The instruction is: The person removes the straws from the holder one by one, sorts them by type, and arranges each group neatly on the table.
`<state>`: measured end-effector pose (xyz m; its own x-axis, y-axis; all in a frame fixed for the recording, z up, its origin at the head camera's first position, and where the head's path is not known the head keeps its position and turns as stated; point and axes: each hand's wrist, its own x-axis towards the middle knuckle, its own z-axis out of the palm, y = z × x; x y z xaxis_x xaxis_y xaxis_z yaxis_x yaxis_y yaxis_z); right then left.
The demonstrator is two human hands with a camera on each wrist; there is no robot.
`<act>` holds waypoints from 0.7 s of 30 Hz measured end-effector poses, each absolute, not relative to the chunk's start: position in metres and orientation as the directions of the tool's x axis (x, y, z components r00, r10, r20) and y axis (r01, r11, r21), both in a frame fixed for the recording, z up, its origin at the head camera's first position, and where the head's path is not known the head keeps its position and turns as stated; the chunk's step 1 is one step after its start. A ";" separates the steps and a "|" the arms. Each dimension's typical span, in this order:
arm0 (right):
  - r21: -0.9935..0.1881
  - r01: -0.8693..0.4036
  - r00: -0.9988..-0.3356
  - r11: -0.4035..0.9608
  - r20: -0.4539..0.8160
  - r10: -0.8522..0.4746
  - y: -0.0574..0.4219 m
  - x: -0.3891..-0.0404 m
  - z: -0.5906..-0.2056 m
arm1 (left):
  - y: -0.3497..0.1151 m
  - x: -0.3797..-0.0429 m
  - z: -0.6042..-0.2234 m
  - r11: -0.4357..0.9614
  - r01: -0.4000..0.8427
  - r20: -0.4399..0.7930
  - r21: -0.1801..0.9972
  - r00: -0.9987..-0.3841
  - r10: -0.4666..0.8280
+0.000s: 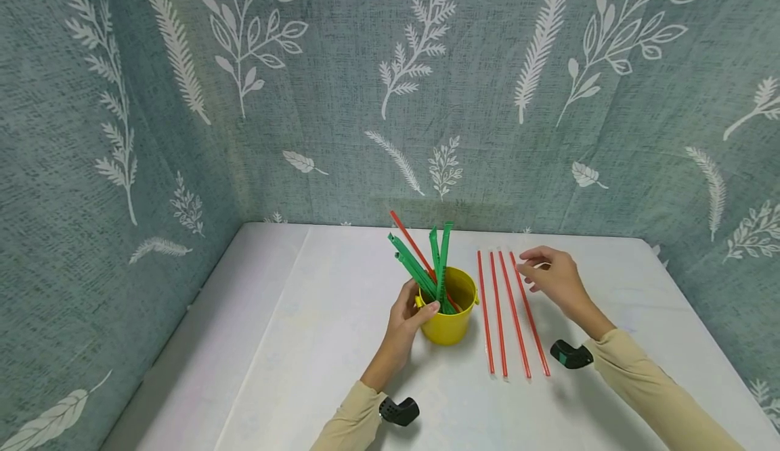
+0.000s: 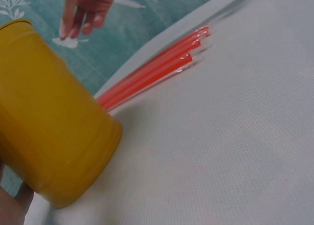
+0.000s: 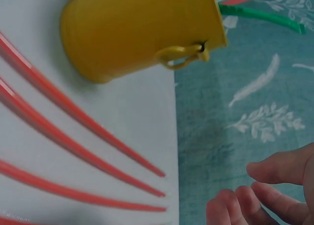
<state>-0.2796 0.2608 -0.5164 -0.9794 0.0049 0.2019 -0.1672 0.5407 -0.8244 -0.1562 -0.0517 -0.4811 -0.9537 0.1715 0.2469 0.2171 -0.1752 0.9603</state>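
Observation:
A small yellow bucket (image 1: 447,330) stands on the white table, holding several green wrapped straws (image 1: 417,273) and a red straw (image 1: 407,232) that lean out over its rim. My left hand (image 1: 403,322) grips the bucket's left side, thumb at the rim; in the left wrist view the bucket (image 2: 54,117) hides most of that hand. Several red straws (image 1: 497,312) in clear wrappers lie side by side to the right of the bucket. My right hand (image 1: 556,283) hovers by the far end of the rightmost one, fingers loosely bent, thumb apart, holding nothing in the right wrist view.
The white table (image 1: 329,315) ends at a blue-green curtain (image 1: 341,99) with white leaf prints, which stands behind it and at both sides. A bucket handle loop (image 3: 179,55) sticks out on the side facing the right hand.

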 end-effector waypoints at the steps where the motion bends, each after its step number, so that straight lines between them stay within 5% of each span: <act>1: -0.839 -0.183 -0.980 0.512 0.198 -0.025 0.258 -0.275 -0.508 | -0.051 -0.157 -0.483 -0.174 0.219 0.248 0.960 -0.954 0.169; 12: -0.858 -0.228 -0.974 0.460 0.195 -0.120 0.215 -0.221 -0.420 | -0.051 -0.156 -0.480 -0.175 0.218 0.248 0.960 -0.953 0.171; 21: -0.842 -0.200 -0.979 0.501 0.154 -0.133 0.190 -0.207 -0.385 | -0.051 -0.145 -0.461 -0.145 0.227 0.251 0.963 -0.952 0.176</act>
